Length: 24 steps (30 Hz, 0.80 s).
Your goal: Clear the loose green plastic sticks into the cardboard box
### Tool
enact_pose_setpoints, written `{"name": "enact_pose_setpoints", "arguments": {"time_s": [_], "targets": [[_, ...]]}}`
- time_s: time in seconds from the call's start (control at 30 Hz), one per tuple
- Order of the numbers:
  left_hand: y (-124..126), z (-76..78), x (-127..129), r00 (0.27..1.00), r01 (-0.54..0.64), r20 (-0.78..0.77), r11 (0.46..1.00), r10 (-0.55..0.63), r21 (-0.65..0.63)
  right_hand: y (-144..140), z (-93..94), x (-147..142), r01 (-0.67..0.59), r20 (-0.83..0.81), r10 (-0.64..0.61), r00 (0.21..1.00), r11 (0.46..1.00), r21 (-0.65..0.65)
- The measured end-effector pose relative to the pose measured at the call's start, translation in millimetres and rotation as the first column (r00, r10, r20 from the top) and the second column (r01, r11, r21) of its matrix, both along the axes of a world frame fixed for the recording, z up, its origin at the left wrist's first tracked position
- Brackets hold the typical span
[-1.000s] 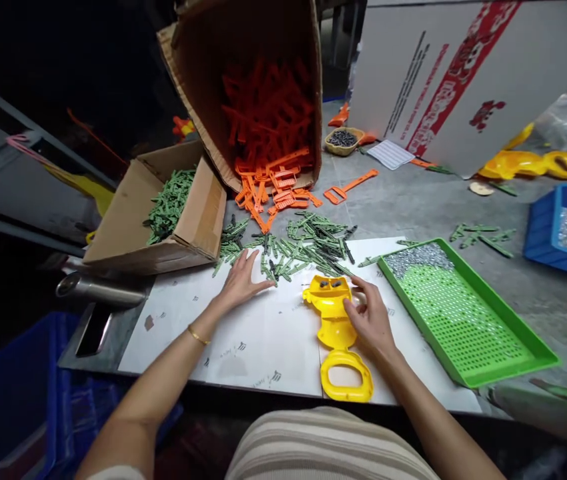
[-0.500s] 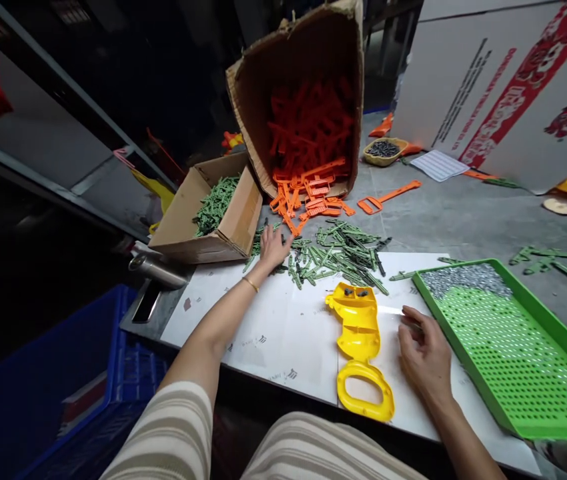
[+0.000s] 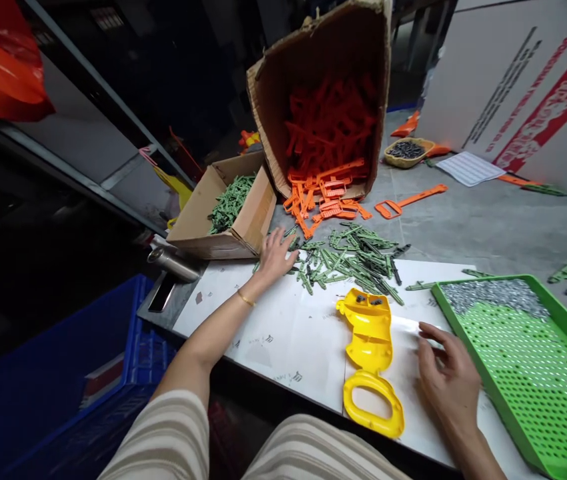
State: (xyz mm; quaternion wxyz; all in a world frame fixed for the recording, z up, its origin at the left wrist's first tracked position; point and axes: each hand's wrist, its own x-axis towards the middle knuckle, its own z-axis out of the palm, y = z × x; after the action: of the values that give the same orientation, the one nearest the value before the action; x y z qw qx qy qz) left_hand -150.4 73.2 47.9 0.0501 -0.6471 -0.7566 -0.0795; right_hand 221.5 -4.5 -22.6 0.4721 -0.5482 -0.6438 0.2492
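Observation:
My left hand (image 3: 276, 256) reaches over the near left edge of a loose pile of green plastic pieces (image 3: 348, 263), palm down with fingers spread. Any contact with pieces beneath it is hidden. Close by stands a cardboard box (image 3: 249, 241) containing more green pieces. A yellow plastic moulding (image 3: 369, 341) lies on the white sheet, hollow side up, with a ring-shaped end towards me and two small dark parts at its far end. My right hand (image 3: 449, 377) rests beside it, fingers loosely bent and apart, with nothing visible in them.
A green perforated tray (image 3: 483, 393) with small silvery parts stands at the right. Orange plastic pieces (image 3: 333, 190) spill from a tipped carton (image 3: 266, 127). Farther back are a bowl of dark screw-like parts (image 3: 408, 152) and a printed sheet (image 3: 476, 169). A steel flask (image 3: 176, 262) and phone (image 3: 162, 292) lie left.
The view has swung a little left, shifting the scene rightward. My left hand has edged towards the small box and its fingers are more spread. My right hand stays beside the yellow moulding.

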Motion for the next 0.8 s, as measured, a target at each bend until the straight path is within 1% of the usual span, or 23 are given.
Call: {"name": "enact_pose_setpoints", "arguments": {"time_s": [0.03,0.07,0.1,0.13,0.17,0.2,0.23,0.3,0.33,0.37,0.43,0.5,0.57,0.67,0.73,0.8], "targets": [[-13,10.4,-8,0.999,-0.001,-0.041,0.994,0.006,0.111,0,12.2,-2,0.007,0.008,-0.007,1.000,0.999,0.049],[-24,20.6,-18,0.997,-0.036,-0.065,0.976,0.051,0.217,1,26.2,-6,0.003,0.008,-0.004,1.000,0.995,0.100],[-32,30.1,-29,0.990,-0.097,-0.068,0.947,0.124,0.306,3,41.3,-13,-0.017,0.001,0.017,1.000,0.989,0.146],[-38,38.2,-42,0.978,-0.169,-0.055,0.915,0.203,0.366,7,56.8,-22,-0.056,-0.011,0.060,0.998,0.981,0.188],[-41,44.8,-54,0.963,-0.234,-0.033,0.889,0.268,0.393,13,71.7,-35,-0.112,-0.021,0.120,0.993,0.969,0.220],[-41,49.6,-66,0.950,-0.280,-0.015,0.876,0.311,0.393,21,85.1,-50,-0.183,-0.021,0.193,0.981,0.954,0.237],[-39,52.9,-76,0.945,-0.303,-0.004,0.878,0.328,0.371,29,96.4,-68,-0.260,-0.012,0.271,0.963,0.934,0.247],[-32,56.9,-92,0.953,-0.288,-0.006,0.911,0.303,0.294,49,110.7,-110,-0.409,0.030,0.415,0.910,0.880,0.241],[-28,58.8,-97,0.961,-0.264,-0.012,0.928,0.277,0.263,59,113.4,-131,-0.475,0.062,0.475,0.878,0.850,0.226],[-24,61.4,-102,0.968,-0.238,-0.016,0.940,0.249,0.243,68,113.3,-152,-0.534,0.100,0.526,0.845,0.821,0.202],[-18,70.6,-112,0.978,-0.197,-0.014,0.950,0.206,0.242,87,106.4,-192,-0.626,0.194,0.599,0.777,0.768,0.133],[-13,85.9,-124,0.983,-0.177,-0.005,0.942,0.186,0.284,105,94.3,-226,-0.682,0.305,0.641,0.704,0.730,0.043],[-7,105.4,-139,0.985,-0.167,0.011,0.927,0.174,0.336,122,81.4,-254,-0.713,0.409,0.662,0.628,0.700,-0.038],[3,133.8,-158,0.990,-0.139,0.058,0.913,0.126,0.384,144,65.1,-289,-0.733,0.516,0.668,0.537,0.672,-0.107],[9,148.0,-165,0.991,-0.123,0.098,0.914,0.092,0.386,157,57.3,-313,-0.745,0.566,0.671,0.480,0.652,-0.141],[15,158.0,-166,0.988,-0.124,0.136,0.921,0.078,0.370,168,51.8,-340,-0.765,0.614,0.674,0.410,0.621,-0.171]]}}
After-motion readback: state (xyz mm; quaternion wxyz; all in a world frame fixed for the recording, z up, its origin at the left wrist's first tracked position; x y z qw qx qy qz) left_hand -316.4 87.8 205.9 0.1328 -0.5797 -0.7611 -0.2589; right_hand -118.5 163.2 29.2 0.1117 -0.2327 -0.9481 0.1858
